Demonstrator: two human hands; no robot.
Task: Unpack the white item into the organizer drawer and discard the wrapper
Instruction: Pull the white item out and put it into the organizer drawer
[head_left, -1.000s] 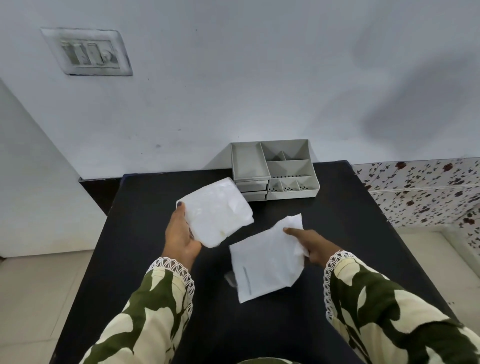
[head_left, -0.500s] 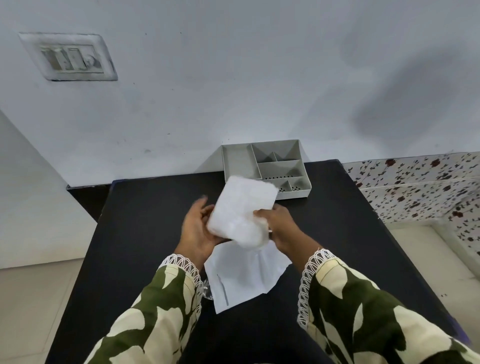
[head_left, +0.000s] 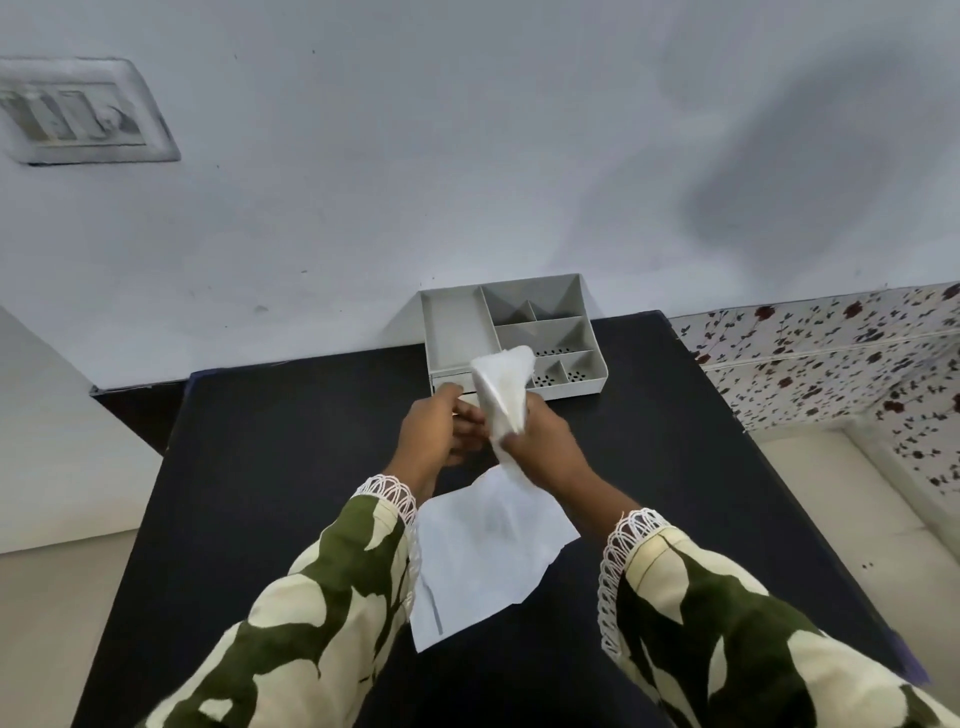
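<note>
1. Gripping a soft white folded item (head_left: 503, 387), the right hand (head_left: 543, 447) has its fingers closed around the lower part, so the item stands up above the black counter (head_left: 270, 467).
2. The left hand (head_left: 434, 434) is just beside it on the left, its fingers (head_left: 470, 415) curled toward the item's lower edge; whether they actually pinch it cannot be told.
3. A flat white paper wrapper (head_left: 483, 556) lies on the counter near the person, below and between the two wrists, partly covered by the left sleeve (head_left: 332, 603).
4. A light grey plastic organizer (head_left: 457, 332) with several open compartments sits at the far edge of the counter against the pale wall (head_left: 467, 156).
5. The held item overlaps the organizer's near edge in view, in front of its small perforated compartments.
6. The organizer's drawer front (head_left: 447, 387) shows at its near left, just beyond the left hand; whether it is pulled out cannot be told.
7. Both sleeves are green and cream with white lace cuffs.
</note>
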